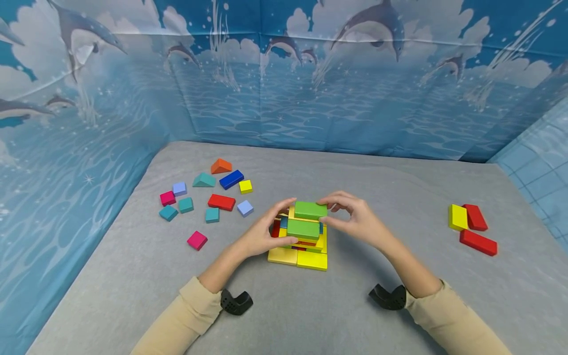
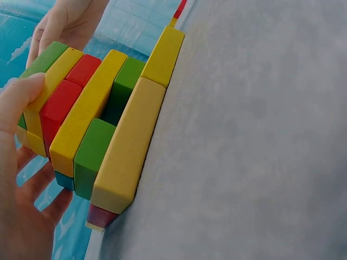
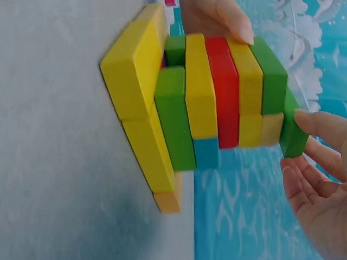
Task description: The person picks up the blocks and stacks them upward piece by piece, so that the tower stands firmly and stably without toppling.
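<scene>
A layered tower of wooden blocks (image 1: 310, 262) in yellow, green, red and blue stands before me. On its upper part lie a front green block (image 1: 303, 229) and a rear, higher green block (image 1: 310, 210). My left hand (image 1: 263, 232) curves round the tower's left side, thumb at the front green block and index finger by the rear one. My right hand (image 1: 355, 217) pinches the right end of the rear green block between thumb and fingers. In the right wrist view, the left thumb's tip (image 3: 246, 36) presses at the front green block and the yellow block beneath.
Loose blocks lie to the left, among them a red block (image 1: 221, 202), a blue block (image 1: 231, 179) and an orange triangle (image 1: 221, 166). Far right are a yellow block (image 1: 457, 217) and two red blocks (image 1: 478, 242). A dolphin-print curtain (image 1: 284, 98) rises behind the grey table.
</scene>
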The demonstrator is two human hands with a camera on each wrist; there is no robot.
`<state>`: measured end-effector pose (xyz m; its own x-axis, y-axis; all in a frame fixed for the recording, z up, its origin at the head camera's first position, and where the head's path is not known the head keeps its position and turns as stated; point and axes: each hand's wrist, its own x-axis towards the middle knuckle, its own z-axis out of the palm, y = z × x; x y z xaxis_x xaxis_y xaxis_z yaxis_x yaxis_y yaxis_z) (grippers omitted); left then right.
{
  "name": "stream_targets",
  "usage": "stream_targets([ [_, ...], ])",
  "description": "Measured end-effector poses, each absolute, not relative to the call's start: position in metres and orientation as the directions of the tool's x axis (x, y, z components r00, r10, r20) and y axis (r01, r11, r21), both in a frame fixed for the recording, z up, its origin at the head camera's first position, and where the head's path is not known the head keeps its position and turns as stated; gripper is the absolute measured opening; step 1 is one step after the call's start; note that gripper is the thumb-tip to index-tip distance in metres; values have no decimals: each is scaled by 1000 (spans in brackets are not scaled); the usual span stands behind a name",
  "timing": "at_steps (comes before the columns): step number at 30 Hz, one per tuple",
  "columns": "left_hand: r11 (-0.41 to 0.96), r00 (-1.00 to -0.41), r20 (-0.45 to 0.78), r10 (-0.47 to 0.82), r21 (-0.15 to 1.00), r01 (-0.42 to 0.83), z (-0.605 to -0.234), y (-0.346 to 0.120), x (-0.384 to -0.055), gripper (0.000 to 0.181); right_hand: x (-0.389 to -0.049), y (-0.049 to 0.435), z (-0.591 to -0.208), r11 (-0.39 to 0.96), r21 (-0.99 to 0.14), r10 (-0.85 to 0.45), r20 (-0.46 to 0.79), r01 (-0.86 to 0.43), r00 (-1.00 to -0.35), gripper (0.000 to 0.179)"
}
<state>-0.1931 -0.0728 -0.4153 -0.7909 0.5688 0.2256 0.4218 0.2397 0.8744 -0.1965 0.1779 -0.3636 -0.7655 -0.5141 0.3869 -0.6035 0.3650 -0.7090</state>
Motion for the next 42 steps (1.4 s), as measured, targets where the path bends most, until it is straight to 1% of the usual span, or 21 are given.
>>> stream_targets([
  [3,241,-783,234,576,867,436,-415,-74,-193,80,-195,172,-364,377,-691,-517,396,-617,-759,33],
  [8,235,-760,265,593,846,479,-418,-74,-194,73,-196,168,-367,390,-668,-521,408,-634,-750,33],
  [14,258,-775,238,585,852,456,-417,-74,-193,71,-197,171,-367,365,-679,-539,404,-638,-739,36],
  [17,267,-783,227,580,855,445,-414,-73,-191,72,-194,182,-358,373,-711,-500,387,-596,-775,38],
  [19,270,-784,224,580,855,444,-408,-72,-188,71,-192,197,-352,401,-723,-437,388,-562,-811,37],
  [21,271,-784,222,580,855,443,-400,-72,-184,70,-196,221,-354,430,-728,-363,403,-534,-840,36],
  [24,263,-782,227,580,857,444,-387,-73,-178,67,-207,270,-369,517,-727,-230,391,-452,-891,37],
  [27,261,-783,231,578,856,446,-381,-73,-175,66,-223,334,-402,642,-696,-81,355,-321,-931,41],
  [30,266,-784,228,578,855,445,-380,-73,-174,65,-231,394,-433,760,-623,47,333,-183,-942,46],
  [32,272,-786,220,577,856,440,-380,-73,-174,66,-228,422,-442,807,-583,113,312,-96,-943,47],
  [34,273,-786,218,578,857,438,-380,-73,-174,66,-217,435,-437,828,-561,159,271,-21,-949,49],
  [37,272,-786,216,579,858,436,-380,-73,-175,66,-198,441,-424,829,-553,212,162,90,-964,52],
  [40,270,-786,217,580,858,436,-381,-73,-175,66,-188,447,-419,829,-529,248,51,184,-968,59],
  [42,269,-786,219,579,858,437,-381,-73,-175,66,-186,453,-422,823,-518,274,-1,235,-962,64],
])
